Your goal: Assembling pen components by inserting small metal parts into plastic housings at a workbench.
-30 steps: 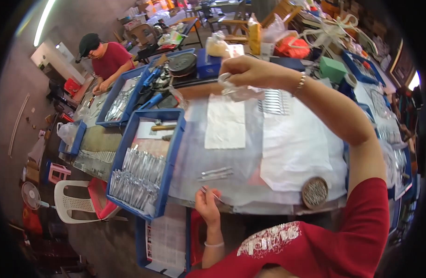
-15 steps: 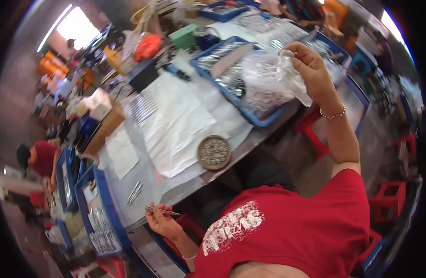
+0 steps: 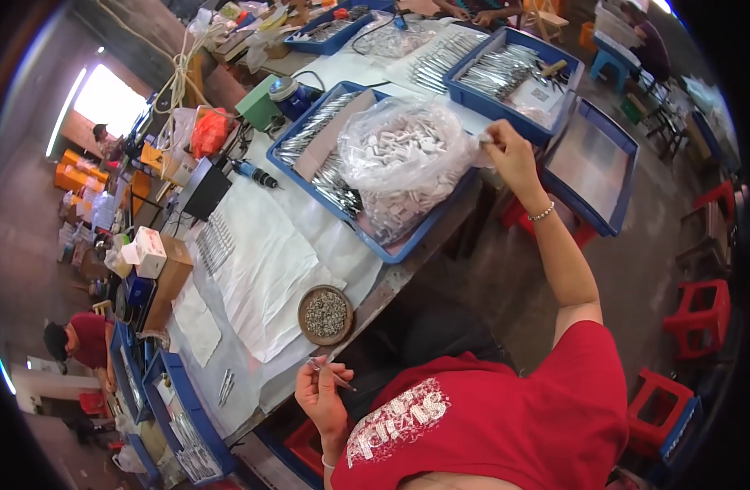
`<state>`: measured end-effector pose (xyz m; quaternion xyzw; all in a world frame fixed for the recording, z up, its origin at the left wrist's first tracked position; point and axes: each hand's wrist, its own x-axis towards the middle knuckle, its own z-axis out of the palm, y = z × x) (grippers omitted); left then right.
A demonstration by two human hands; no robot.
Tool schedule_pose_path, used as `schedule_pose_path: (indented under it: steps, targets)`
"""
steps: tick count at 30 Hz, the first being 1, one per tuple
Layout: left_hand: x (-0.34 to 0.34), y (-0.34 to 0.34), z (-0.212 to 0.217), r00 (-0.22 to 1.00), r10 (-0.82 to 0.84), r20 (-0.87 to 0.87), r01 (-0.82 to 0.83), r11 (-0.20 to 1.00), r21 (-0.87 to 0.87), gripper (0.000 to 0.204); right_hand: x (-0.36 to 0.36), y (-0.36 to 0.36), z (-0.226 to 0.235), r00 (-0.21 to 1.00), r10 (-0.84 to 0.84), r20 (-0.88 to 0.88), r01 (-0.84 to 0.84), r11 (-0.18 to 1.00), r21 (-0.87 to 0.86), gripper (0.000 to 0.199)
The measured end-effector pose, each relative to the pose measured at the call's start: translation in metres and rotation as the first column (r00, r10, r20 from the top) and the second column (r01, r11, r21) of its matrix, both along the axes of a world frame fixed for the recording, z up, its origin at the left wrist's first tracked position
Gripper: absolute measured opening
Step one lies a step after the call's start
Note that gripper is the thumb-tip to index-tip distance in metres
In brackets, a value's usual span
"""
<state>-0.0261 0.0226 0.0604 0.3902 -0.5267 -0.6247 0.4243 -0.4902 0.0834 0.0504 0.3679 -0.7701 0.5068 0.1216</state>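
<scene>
My left hand (image 3: 320,400) is closed around a slim, pointed silver metal piece (image 3: 336,376) just off the table's front edge. It is too small to name. Further right, my right hand (image 3: 512,167) is closed, pinching the edge of a clear plastic bag (image 3: 360,155). The bag gapes open and is full of small white pieces (image 3: 411,140). It lies in a blue tray (image 3: 287,167), beside slim silver metal pieces (image 3: 318,131). A round brown dish (image 3: 348,325) of tiny metal parts sits near the table edge, close above my left hand.
White sheets (image 3: 264,282) cover the table, with a few silver pieces (image 3: 226,386) on the left. Another blue tray (image 3: 567,114) of metal pieces stands beyond my right hand. A blue rotary tool (image 3: 252,173) lies farther back. Red stools (image 3: 698,317) stand at right; co-workers sit around.
My right hand has come down and drawn the bag's edge outward, so the white pieces show. My left hand has shifted right, toward the dish, still holding the metal piece. The view has turned.
</scene>
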Motion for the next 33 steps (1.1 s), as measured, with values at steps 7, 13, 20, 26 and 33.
schedule_pose_path:
  steps: [7, 13, 20, 26, 33]
  targets:
    - [-0.024, -0.020, 0.013, 0.973, -0.226, -0.037, 0.229, 0.953, 0.198, 0.027, -0.047, -0.019, -0.041, 0.863, 0.299, -0.408, -0.065, 0.865, 0.497, 0.025]
    - [-0.032, -0.021, 0.002, 0.944, -0.229, -0.235, 0.292, 0.915, 0.278, 0.023, -0.083, -0.024, -0.014, 0.781, 0.479, 0.401, -0.624, 0.637, 0.453, 0.038]
    - [-0.025, -0.031, -0.015, 0.934, -0.206, -0.293, 0.302, 0.892, 0.336, 0.019, -0.020, 0.007, 0.037, 0.975, 0.096, -0.199, -0.088, 0.995, 0.047, 0.023]
    - [0.007, -0.041, -0.008, 0.938, -0.180, -0.297, 0.277, 0.903, 0.328, 0.019, 0.156, -0.005, 0.046, 0.769, 0.595, 0.234, -0.602, 0.797, -0.047, 0.009]
    - [0.151, -0.050, 0.007, 0.849, 0.454, -0.272, -0.390, 0.884, 0.257, 0.020, 0.320, -0.092, 0.051, 0.242, 0.739, 0.629, -0.876, 0.445, -0.186, 0.014]
